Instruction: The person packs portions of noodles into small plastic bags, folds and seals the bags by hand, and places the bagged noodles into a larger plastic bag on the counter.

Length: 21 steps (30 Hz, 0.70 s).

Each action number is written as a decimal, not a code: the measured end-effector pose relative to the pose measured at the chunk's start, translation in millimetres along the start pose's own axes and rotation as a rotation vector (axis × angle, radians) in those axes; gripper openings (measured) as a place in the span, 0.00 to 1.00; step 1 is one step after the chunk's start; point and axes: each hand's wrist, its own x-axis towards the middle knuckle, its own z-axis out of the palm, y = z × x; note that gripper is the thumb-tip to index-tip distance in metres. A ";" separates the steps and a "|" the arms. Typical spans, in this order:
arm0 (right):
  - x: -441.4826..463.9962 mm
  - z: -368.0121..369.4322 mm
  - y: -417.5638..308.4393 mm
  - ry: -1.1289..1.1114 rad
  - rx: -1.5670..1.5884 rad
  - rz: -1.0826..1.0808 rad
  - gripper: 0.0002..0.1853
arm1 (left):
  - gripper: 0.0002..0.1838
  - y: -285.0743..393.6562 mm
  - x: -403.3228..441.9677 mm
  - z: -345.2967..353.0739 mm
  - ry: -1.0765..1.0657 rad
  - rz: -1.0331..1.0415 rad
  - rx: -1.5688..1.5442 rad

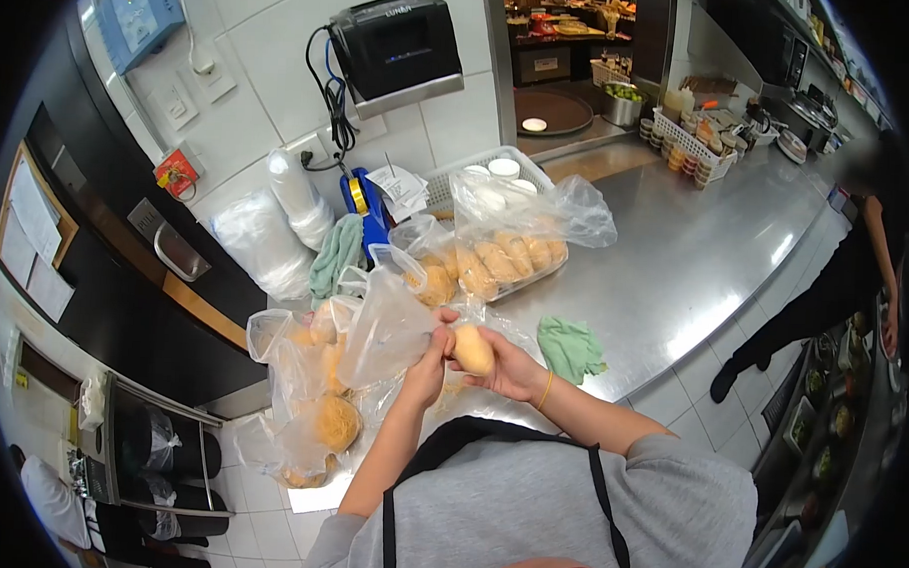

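In front of my chest, my right hand (pixel 515 369) is closed round a pale golden bread roll (pixel 474 351). My left hand (pixel 428 371) pinches the edge of a clear plastic bag (pixel 383 327) right beside the roll, its fingertips close to or touching the roll. The bag hangs off to the left of that hand and looks empty. More round bread rolls (pixel 338 423) lie in open plastic bags to the left. Beyond my hands, a bag of longer rolls (pixel 510 261) rests on the steel counter (pixel 666 251).
A green cloth (pixel 570 349) lies right of my hands. Behind the bags are a white basket (pixel 443 190) with white lids, a blue tape dispenser (pixel 365 203) and rolls of plastic bags (pixel 266 242). A black printer (pixel 398 52) hangs above. Another person (pixel 825 287) stands at the right.
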 end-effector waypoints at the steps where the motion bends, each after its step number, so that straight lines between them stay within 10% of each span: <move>1: -1.2 6.9 1.8 0.158 -0.446 -0.292 0.22 | 0.18 -2.6 -0.1 3.5 -0.013 0.050 -0.171; 4: -3.0 7.3 -1.0 0.288 -1.293 -0.738 0.21 | 0.18 -15.7 -0.9 -6.8 -0.035 0.028 -0.374; 6: -4.8 7.6 -0.2 -0.094 -2.178 -0.850 0.19 | 0.19 -24.1 -3.0 -15.2 -0.054 -0.142 -0.428; 11: 15.5 15.8 31.3 -0.543 -2.171 -0.951 0.21 | 0.14 -27.3 -12.5 -15.3 0.069 -0.314 0.089; 14: 18.9 33.5 38.2 -0.446 -2.626 -0.816 0.29 | 0.15 -51.4 -9.9 -18.5 -0.110 0.090 0.746; 17: 20.6 61.0 7.1 0.105 -2.776 0.181 0.35 | 0.14 -21.8 -11.0 -5.9 -0.336 0.126 1.026; 21: 15.6 30.6 -1.8 0.262 -2.610 0.146 0.26 | 0.13 -4.1 -7.9 -28.2 -0.404 0.077 1.141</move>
